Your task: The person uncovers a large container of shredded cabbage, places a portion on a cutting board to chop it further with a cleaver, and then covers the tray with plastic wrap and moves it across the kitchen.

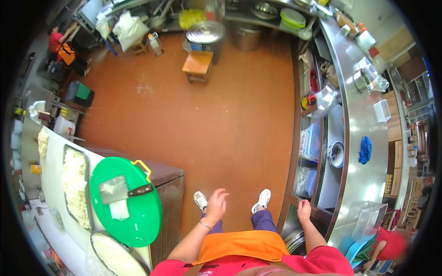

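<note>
Before my body, above the floor, my left hand [218, 204] is raised with its fingers apart and nothing in it. Nearest to it on the left is a round green cutting board [145, 220] with a yellow handle. On that board lies a cleaver [114, 190] with a dark handle, partly over a small white item [119, 209] whose kind I cannot tell. My right hand [304, 209] hangs beside the steel counter's lower shelves, apart from them. Its fingers look loosely curled; no object shows in it, and how far they close is unclear.
A tray of pale chopped food [76, 186] lies beyond the board. A steel counter [362, 186] with a blue cloth-like item [365, 150] runs along the right. A wooden stool [197, 63] stands ahead on the tiled floor [207, 117]. One person [57, 43] is far left, another [390, 243] lower right.
</note>
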A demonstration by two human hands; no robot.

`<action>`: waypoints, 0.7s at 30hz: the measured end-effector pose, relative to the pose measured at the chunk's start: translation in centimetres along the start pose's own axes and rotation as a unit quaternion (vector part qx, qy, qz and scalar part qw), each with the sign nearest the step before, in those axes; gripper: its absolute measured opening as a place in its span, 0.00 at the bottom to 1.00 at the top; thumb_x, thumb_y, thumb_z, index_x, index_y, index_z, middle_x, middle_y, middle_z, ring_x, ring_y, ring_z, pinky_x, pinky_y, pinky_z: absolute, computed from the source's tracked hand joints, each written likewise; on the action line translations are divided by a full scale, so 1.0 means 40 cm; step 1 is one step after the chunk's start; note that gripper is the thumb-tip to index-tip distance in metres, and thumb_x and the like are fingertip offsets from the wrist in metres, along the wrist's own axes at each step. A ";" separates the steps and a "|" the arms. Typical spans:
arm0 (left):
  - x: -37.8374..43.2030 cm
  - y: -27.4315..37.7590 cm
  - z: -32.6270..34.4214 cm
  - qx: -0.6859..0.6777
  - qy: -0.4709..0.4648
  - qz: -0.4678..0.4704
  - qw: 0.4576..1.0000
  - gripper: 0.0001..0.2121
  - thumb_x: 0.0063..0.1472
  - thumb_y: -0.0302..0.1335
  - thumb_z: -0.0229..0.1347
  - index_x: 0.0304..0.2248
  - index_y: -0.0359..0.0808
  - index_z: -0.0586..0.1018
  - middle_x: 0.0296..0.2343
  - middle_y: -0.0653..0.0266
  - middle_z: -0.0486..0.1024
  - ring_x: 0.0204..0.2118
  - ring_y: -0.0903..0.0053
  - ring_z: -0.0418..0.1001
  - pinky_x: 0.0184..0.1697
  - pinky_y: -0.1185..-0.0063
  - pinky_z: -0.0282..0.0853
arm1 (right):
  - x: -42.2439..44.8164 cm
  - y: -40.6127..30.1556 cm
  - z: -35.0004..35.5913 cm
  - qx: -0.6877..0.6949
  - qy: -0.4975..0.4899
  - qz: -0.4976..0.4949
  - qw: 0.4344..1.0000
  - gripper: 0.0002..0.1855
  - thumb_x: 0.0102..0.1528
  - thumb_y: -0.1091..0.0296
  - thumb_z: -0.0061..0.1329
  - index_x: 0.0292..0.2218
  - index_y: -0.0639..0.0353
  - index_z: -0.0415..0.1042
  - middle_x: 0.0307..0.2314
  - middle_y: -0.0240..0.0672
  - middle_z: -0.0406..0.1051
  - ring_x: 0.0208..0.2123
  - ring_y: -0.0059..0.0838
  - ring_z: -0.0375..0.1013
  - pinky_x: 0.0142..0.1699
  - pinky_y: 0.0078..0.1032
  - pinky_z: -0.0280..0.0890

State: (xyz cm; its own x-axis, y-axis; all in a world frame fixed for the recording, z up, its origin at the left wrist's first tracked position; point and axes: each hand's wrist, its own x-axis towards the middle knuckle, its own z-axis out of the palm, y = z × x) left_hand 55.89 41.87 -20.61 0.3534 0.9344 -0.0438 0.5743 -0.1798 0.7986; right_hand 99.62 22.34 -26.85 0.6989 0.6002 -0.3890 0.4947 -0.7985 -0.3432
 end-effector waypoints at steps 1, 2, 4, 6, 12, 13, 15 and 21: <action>0.013 0.037 -0.053 0.017 0.009 0.037 0.999 0.13 0.51 0.15 0.51 0.38 0.33 0.75 0.44 0.53 0.69 0.46 0.57 0.70 0.47 0.69 0.69 | -0.007 -0.023 -0.014 0.007 -0.006 -0.003 1.000 0.10 0.56 0.64 0.46 0.34 0.62 0.69 0.30 0.46 0.72 0.36 0.46 0.72 0.43 0.40 0.66; 0.021 0.077 -0.104 0.032 0.010 0.055 0.998 0.13 0.51 0.15 0.51 0.38 0.32 0.75 0.43 0.53 0.69 0.46 0.57 0.69 0.48 0.69 0.68 | -0.008 -0.044 -0.031 -0.007 0.005 -0.045 0.999 0.10 0.56 0.63 0.46 0.33 0.62 0.70 0.31 0.46 0.72 0.36 0.46 0.72 0.42 0.40 0.66; 0.021 0.138 -0.199 0.076 0.034 0.081 0.993 0.13 0.51 0.16 0.51 0.38 0.33 0.75 0.43 0.54 0.69 0.47 0.58 0.69 0.48 0.69 0.68 | 0.006 -0.104 -0.051 -0.032 0.014 -0.101 0.994 0.11 0.56 0.63 0.46 0.34 0.61 0.71 0.30 0.48 0.72 0.35 0.49 0.72 0.41 0.41 0.67; -0.011 0.213 -0.286 0.113 0.073 0.076 0.988 0.13 0.50 0.15 0.51 0.37 0.34 0.76 0.43 0.55 0.70 0.46 0.59 0.70 0.47 0.69 0.69 | 0.043 -0.143 -0.045 -0.046 -0.004 -0.162 0.986 0.12 0.56 0.62 0.46 0.33 0.63 0.70 0.26 0.46 0.73 0.30 0.47 0.74 0.38 0.39 0.68; -0.273 0.377 -0.384 0.161 0.192 -0.031 0.968 0.10 0.52 0.15 0.51 0.36 0.34 0.76 0.43 0.56 0.70 0.40 0.62 0.72 0.40 0.72 0.70 | 0.265 -0.102 0.102 -0.195 -0.254 -0.323 0.891 0.16 0.57 0.58 0.44 0.32 0.64 0.73 0.21 0.44 0.75 0.19 0.35 0.76 0.33 0.31 0.72; -0.351 0.405 -0.383 0.154 0.217 -0.068 0.961 0.11 0.52 0.15 0.51 0.36 0.34 0.76 0.43 0.56 0.69 0.40 0.63 0.72 0.40 0.72 0.70 | 0.292 -0.131 0.103 -0.224 -0.286 -0.371 0.855 0.16 0.56 0.59 0.45 0.32 0.64 0.74 0.21 0.44 0.76 0.20 0.35 0.77 0.33 0.31 0.72; -0.525 0.459 -0.358 0.170 0.278 -0.123 0.937 0.11 0.53 0.16 0.51 0.36 0.34 0.76 0.43 0.57 0.69 0.40 0.62 0.72 0.40 0.72 0.70 | 0.288 -0.242 0.079 -0.284 -0.201 -0.548 0.760 0.16 0.56 0.58 0.45 0.31 0.66 0.74 0.22 0.46 0.75 0.22 0.34 0.78 0.33 0.31 0.72; -0.940 0.584 -0.121 0.161 0.391 -0.224 0.878 0.11 0.54 0.20 0.51 0.38 0.36 0.75 0.46 0.57 0.67 0.46 0.62 0.69 0.46 0.71 0.69 | 0.141 -0.543 0.042 -0.306 -0.253 -0.474 0.786 0.13 0.53 0.64 0.51 0.35 0.66 0.74 0.30 0.48 0.76 0.34 0.41 0.77 0.37 0.33 0.71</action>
State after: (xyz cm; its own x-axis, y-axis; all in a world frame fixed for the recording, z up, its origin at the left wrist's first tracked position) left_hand 52.43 4.03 2.60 -0.5036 0.8366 0.2157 0.7501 0.2995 0.5896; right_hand 91.96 43.17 -23.01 -0.3517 0.7581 -0.5492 0.9333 0.2386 -0.2684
